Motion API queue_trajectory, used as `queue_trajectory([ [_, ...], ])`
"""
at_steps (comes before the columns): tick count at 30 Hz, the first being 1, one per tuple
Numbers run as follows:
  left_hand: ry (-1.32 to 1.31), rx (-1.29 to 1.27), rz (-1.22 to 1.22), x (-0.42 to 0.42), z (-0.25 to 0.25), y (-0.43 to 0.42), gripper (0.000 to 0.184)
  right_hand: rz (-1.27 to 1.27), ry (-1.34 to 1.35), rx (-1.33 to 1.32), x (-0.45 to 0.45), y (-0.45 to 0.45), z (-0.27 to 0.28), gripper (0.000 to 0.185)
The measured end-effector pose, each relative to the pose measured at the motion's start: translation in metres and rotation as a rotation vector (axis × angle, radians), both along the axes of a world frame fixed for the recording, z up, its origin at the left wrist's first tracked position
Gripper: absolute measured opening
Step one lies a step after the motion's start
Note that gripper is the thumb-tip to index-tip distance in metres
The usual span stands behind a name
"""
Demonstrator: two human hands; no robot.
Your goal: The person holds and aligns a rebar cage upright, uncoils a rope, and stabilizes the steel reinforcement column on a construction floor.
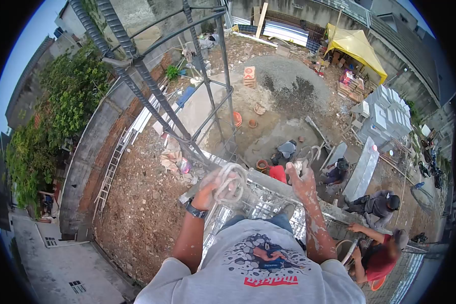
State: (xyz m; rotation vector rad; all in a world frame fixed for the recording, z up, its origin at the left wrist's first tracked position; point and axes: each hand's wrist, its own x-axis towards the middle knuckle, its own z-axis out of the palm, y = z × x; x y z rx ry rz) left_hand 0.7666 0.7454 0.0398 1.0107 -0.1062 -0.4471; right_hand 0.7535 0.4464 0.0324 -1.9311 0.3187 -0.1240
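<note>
My left hand (210,190) is closed around a coil of pale, dirty rope (231,183), with several loops hanging beside the fingers. A dark watch is on that wrist. Held up on the other side, my right hand (301,180) is closed on a bunched part of rope (300,164), and a loop stands out past the fingers. Dried cement-like splashes mark the right forearm. Whether both parts belong to one rope cannot be made out. Just left of my left hand rises a column of steel rebar (175,121). A red bucket (277,173) shows between my hands, lower down.
I am high above a building yard. A concrete ledge (334,210) runs in front of me. A person in red (385,258) is close on the right, with other people below. A grey block stack (387,114), a gravel pile (294,76) and a yellow canopy (357,48) lie beyond.
</note>
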Motion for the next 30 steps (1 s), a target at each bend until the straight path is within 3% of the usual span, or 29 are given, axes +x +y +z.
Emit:
queue_trajectory([
  [5, -0.053, -0.150, 0.101, -0.012, 0.024, 0.042, 0.077, 0.181, -0.208, 0.041, 0.039, 0.069, 0.081, 0.044],
  [7, -0.152, -0.267, 0.065, -0.012, 0.032, 0.075, 0.074, 0.232, -0.344, 0.075, 0.053, 0.085, 0.104, 0.042],
  [11, -0.372, -0.507, 0.282, -0.003, 0.064, 0.114, 0.061, 0.289, -0.612, 0.172, 0.068, 0.114, 0.175, 0.039],
  [13, -0.440, -0.454, 0.385, 0.009, 0.088, 0.130, 0.058, 0.276, -0.823, 0.155, 0.080, 0.122, 0.207, 0.038],
  [14, -0.463, -0.379, 0.462, 0.016, 0.096, 0.135, 0.055, 0.335, -0.753, 0.339, 0.078, 0.125, 0.230, 0.039],
  [17, -0.474, -0.333, 0.580, 0.033, 0.111, 0.149, 0.050, 0.271, -0.923, 0.315, 0.089, 0.134, 0.284, 0.040],
  [19, -0.467, -0.409, 0.584, 0.038, 0.118, 0.155, 0.043, 0.264, -1.136, 0.280, 0.103, 0.141, 0.318, 0.041],
  [23, -0.428, -0.429, 0.594, 0.053, 0.108, 0.161, 0.039, 0.129, -1.250, 0.298, 0.130, 0.143, 0.368, 0.035],
  [27, -0.316, -0.403, 0.623, 0.071, 0.094, 0.137, 0.038, 0.198, -1.210, 0.529, 0.141, 0.147, 0.373, 0.031],
  [30, -0.317, -0.409, 0.554, 0.070, 0.078, 0.122, 0.039, 0.331, -0.999, 0.694, 0.102, 0.154, 0.330, 0.029],
])
